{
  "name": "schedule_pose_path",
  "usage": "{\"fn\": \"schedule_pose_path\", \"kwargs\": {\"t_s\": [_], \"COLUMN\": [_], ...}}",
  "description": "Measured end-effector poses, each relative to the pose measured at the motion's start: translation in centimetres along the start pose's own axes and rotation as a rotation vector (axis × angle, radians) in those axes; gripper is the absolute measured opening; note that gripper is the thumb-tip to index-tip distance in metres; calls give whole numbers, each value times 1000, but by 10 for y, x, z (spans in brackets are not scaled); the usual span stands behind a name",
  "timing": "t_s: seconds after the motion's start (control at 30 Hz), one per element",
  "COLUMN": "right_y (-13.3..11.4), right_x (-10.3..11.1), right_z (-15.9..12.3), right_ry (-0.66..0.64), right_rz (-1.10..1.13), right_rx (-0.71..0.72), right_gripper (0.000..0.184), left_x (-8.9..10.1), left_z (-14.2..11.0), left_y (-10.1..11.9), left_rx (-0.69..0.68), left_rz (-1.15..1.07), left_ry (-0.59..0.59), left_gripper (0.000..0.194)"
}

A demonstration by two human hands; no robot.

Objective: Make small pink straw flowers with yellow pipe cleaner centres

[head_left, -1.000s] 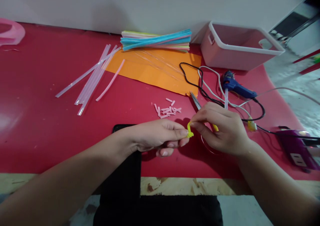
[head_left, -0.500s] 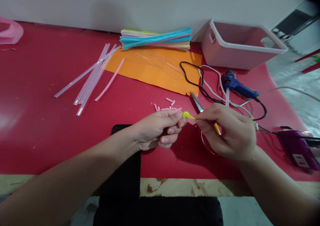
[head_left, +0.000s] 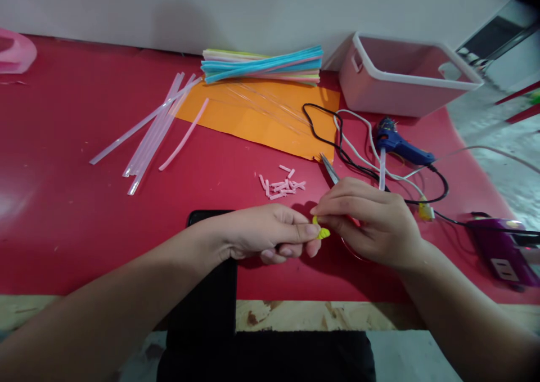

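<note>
A short yellow pipe cleaner [head_left: 323, 233], twisted into a small coil, is pinched between the thumb and forefinger of my left hand [head_left: 278, 233]. My right hand [head_left: 369, 219] closes its fingertips on the upright free end of the same piece, right beside the left thumb. Part of the coil is hidden by the fingers. Just beyond the hands lie several cut pink pipe cleaner pieces [head_left: 280, 188]. Scissors [head_left: 329, 169] rest partly under my right hand, with the blades showing and the handles mostly covered.
A blue glue gun [head_left: 405, 148] with tangled cords lies at the right, before a pink bin [head_left: 388, 92]. Pipe cleaners [head_left: 261, 67] are bundled on orange paper [head_left: 261, 120]. Glue sticks [head_left: 156, 126] lie left; a black phone-like slab [head_left: 211, 297] and purple power strip [head_left: 502, 252] are nearer.
Both hands have come closer together and slightly lower. The yellow pipe cleaner's free end, stretched out to the right before, now bends upward beside the coil. The pink pieces are more exposed.
</note>
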State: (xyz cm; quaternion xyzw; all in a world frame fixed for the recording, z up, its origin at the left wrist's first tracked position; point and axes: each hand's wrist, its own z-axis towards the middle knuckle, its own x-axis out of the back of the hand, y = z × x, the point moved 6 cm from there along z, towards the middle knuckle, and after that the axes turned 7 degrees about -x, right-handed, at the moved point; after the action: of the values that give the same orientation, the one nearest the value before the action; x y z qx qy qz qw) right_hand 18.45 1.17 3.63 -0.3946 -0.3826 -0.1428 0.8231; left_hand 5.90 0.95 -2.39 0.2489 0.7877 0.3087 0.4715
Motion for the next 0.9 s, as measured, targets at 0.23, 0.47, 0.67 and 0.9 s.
{"fn": "schedule_pose_path", "kwargs": {"t_s": [0.23,0.47,0.67,0.9], "right_y": [-1,-6,-16,-12], "right_x": [1,9,9,11], "right_z": [0,1,2,1], "right_ry": [52,179,207,191], "right_rz": [-315,-346,-292,-152], "right_rx": [33,15,42,5], "right_gripper": [14,15,15,19], "left_x": [6,9,14,7], "left_z": [3,5,7,4], "left_y": [-1,1,4,17], "left_rx": [-26,-114,-163,-288], "left_rz": [25,65,-49,-247], "left_ry": [265,324,419,207], "left_gripper": [26,27,31,30]}}
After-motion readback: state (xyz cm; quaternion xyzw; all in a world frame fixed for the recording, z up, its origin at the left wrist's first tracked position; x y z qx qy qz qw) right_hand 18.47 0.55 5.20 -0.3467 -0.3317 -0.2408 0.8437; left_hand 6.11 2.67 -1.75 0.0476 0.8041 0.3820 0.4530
